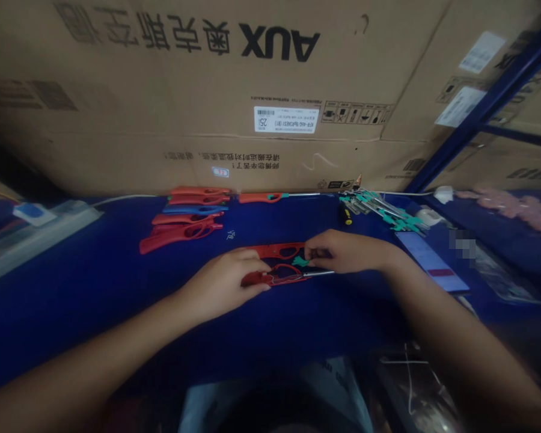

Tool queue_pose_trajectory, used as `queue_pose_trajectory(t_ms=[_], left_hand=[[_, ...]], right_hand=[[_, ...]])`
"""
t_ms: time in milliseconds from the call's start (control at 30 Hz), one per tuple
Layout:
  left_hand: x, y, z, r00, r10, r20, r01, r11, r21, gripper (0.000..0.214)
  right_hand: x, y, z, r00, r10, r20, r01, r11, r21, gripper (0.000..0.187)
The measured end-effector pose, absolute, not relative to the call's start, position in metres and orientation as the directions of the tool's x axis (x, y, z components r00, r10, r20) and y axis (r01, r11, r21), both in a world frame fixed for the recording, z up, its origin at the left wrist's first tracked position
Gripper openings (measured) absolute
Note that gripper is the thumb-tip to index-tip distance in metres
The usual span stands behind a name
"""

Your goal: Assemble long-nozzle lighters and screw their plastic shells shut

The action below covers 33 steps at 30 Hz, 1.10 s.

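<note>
My left hand (225, 279) is closed around the handle end of a red long-nosed lighter casing (275, 280), whose inner side with a thin wire faces up. A slim metal tube (320, 273) sticks out of its right end. Just beyond lies another red casing half (277, 249), its right end partly behind my right hand (342, 251). Thumb and fingers of that hand are pinched together at a small green plastic piece (301, 261), located between the two casing parts. How firmly the fingertips grip it is partly hidden.
Several red casings (175, 237) and a blue one (192, 209) lie at back left. A red lighter (261, 197) rests by the cardboard (184, 138). Metal tubes with green parts (379, 207), a yellow-black screwdriver (346, 215) and a phone (433, 261) are on the right.
</note>
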State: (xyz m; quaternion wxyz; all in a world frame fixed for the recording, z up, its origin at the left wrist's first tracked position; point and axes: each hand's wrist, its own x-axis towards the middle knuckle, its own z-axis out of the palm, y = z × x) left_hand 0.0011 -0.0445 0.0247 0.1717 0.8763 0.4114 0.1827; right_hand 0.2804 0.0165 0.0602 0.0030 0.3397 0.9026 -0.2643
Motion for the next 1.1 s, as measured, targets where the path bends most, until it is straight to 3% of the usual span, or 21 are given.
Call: queue_pose_trajectory(t_ms=[367, 633, 1100], left_hand=[[0.006, -0.054, 0.022, 0.58, 0.772, 0.259, 0.657, -0.632, 0.412, 0.024], [0.011, -0.05, 0.018, 0.591, 0.772, 0.231, 0.618, -0.619, 0.485, 0.016], [0.016, -0.051, 0.011, 0.506, 0.808, 0.3, 0.526, -0.565, 0.635, 0.005]], right_hand=[[0.276, 0.013, 0.058, -0.791, 0.61, -0.042, 0.569, 0.709, -0.416, 0.014], [0.265, 0.002, 0.061, -0.851, 0.526, 0.002, 0.484, 0.784, -0.389, 0.012], [0.264, -0.004, 0.063, -0.874, 0.486, 0.011, 0.451, 0.82, -0.352, 0.013]])
